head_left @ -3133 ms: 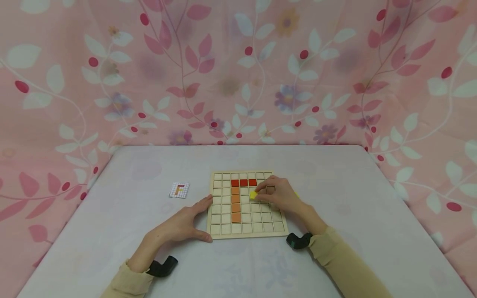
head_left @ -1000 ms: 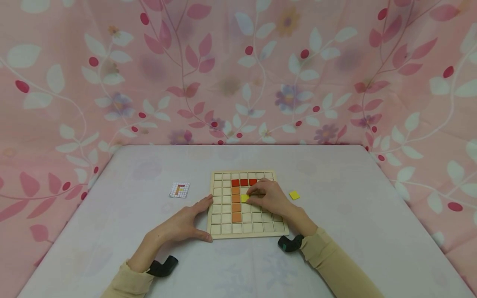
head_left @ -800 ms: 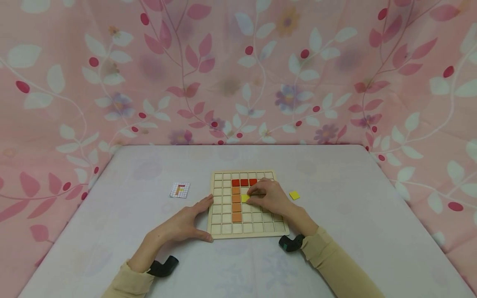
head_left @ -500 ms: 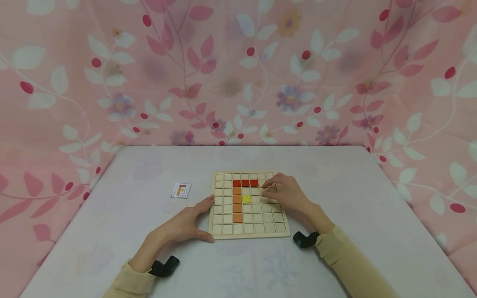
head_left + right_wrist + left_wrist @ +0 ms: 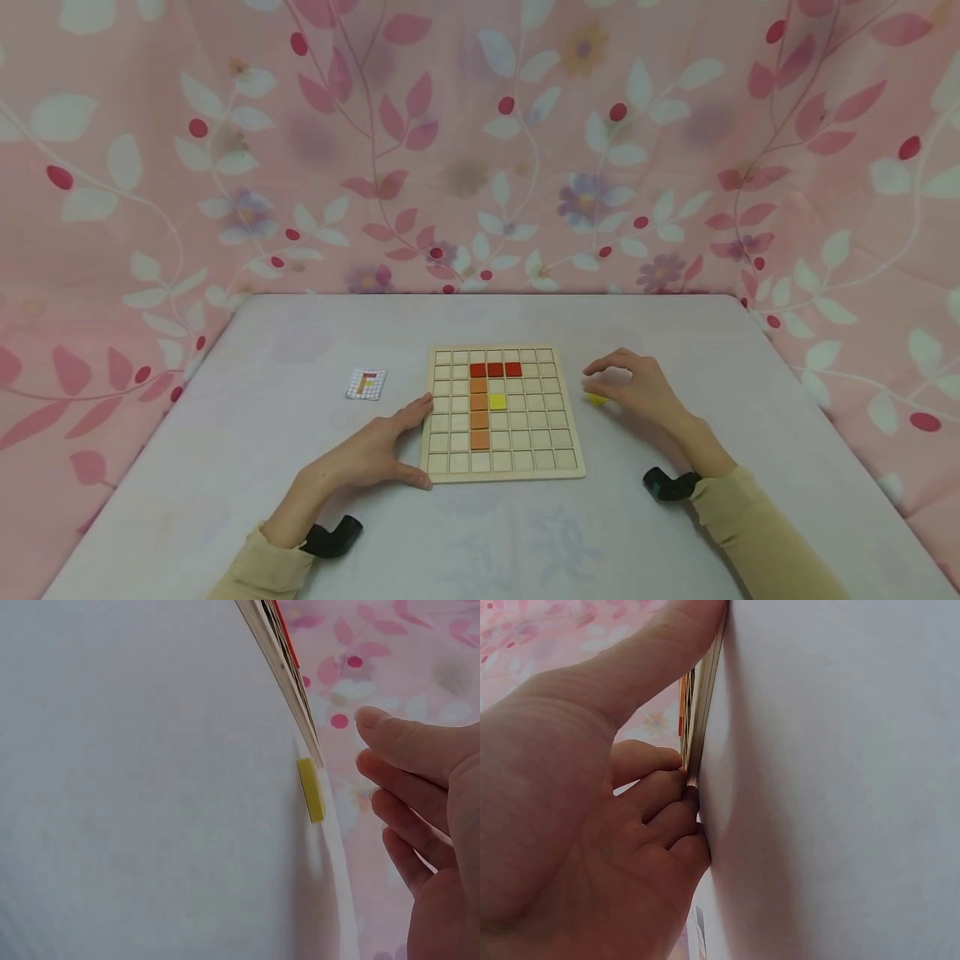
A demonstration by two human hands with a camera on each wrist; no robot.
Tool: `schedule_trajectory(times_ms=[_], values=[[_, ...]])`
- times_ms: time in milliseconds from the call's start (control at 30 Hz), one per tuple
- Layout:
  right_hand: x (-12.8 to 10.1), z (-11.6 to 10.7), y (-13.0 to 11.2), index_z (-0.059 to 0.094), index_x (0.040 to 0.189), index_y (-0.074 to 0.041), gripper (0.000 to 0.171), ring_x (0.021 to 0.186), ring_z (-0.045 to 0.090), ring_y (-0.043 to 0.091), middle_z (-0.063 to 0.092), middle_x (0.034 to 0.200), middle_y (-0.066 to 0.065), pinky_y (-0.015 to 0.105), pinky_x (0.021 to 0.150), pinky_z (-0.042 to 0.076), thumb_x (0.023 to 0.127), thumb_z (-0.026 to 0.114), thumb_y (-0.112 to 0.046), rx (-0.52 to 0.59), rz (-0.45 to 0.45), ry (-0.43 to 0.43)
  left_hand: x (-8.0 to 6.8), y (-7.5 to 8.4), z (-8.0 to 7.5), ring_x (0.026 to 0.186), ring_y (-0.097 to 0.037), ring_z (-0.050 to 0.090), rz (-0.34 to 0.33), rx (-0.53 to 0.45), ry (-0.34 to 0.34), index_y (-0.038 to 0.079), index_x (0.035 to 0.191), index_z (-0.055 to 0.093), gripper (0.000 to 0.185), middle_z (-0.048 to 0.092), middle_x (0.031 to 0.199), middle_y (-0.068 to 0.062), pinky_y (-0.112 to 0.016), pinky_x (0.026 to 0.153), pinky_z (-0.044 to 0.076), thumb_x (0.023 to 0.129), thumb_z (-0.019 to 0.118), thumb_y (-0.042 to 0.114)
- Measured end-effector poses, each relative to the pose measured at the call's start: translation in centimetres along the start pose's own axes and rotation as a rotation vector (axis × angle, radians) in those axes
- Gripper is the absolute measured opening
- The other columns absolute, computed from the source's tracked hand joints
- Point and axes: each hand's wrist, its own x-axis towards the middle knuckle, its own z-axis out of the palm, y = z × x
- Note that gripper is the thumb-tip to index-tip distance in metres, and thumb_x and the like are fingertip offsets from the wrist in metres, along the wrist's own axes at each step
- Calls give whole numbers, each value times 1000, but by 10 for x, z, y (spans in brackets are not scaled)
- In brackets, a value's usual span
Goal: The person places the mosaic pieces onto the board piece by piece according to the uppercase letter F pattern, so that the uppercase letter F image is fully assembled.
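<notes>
A wooden grid board (image 5: 540, 437) lies flat on the table. On it are three red tiles (image 5: 496, 369) in a row, a column of several orange tiles (image 5: 479, 420), and one yellow tile (image 5: 498, 402) beside that column. My left hand (image 5: 367, 450) rests against the board's left edge, thumb by the near corner; in the left wrist view its fingertips (image 5: 675, 759) meet the edge. A second yellow tile (image 5: 311, 790) lies on the table right of the board. Above it hovers my right hand (image 5: 641, 392), thumb and fingers apart with nothing between them, partly hiding that tile in the head view.
Left of the board lies a small card (image 5: 366, 384) printed with a grid and a coloured pattern. A white cloth covers the table (image 5: 510, 542). Pink floral fabric (image 5: 465, 167) hangs behind. Each wrist carries a black camera (image 5: 333, 537).
My right hand brought a yellow tile to the cell beside the orange column and let go of it. It then moved right, off the board, to the other yellow tile. The left hand stays put.
</notes>
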Motion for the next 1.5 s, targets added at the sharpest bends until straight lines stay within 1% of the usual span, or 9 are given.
schedule_trajectory(times_ms=[100, 233, 467, 633, 1133, 1500], values=[[-3, -4, 6, 73, 95, -23, 26, 99, 58, 10, 67, 95, -9, 36, 90, 40, 74, 79, -36, -13, 11, 4, 0, 1, 0, 143, -15, 16, -5, -2, -1, 17, 149, 27, 111, 17, 156, 7, -43, 113, 23, 60, 81, 54], [-6, -8, 12, 73, 96, -23, 26, 99, 58, 13, 67, 96, -7, 39, 90, 40, 73, 80, -32, -35, 6, -6, 0, 1, 1, 143, -16, 16, -2, -4, 0, 16, 149, 27, 111, 17, 156, 6, -44, 113, 23, 60, 82, 53], [-8, -9, 22, 72, 99, -20, 27, 100, 60, 16, 68, 97, -7, 42, 91, 41, 73, 81, -25, -43, -33, -70, 1, 0, 1, 143, -16, 17, 1, 10, 3, 16, 149, 27, 111, 17, 156, 6, -43, 113, 23, 60, 81, 55], [-9, -8, 26, 72, 99, -19, 26, 102, 58, 16, 67, 99, -8, 45, 94, 40, 74, 80, -22, -33, -30, -104, 1, -1, 1, 142, -14, 17, -2, 7, 6, 18, 149, 27, 111, 17, 156, 8, -43, 112, 24, 60, 81, 56], [-10, -6, 31, 72, 99, -18, 27, 102, 59, 15, 67, 99, -8, 44, 95, 41, 74, 80, -24, -54, -40, -88, 0, -1, 1, 143, -14, 16, -1, 5, 2, 19, 149, 27, 111, 16, 156, 9, -42, 113, 24, 60, 81, 55], [-10, -6, 30, 73, 98, -19, 26, 100, 59, 16, 67, 98, -7, 46, 95, 41, 74, 80, -26, -31, -33, -81, 0, -1, 1, 143, -15, 17, -1, 7, 7, 18, 149, 28, 111, 17, 156, 7, -43, 113, 24, 59, 81, 55]])
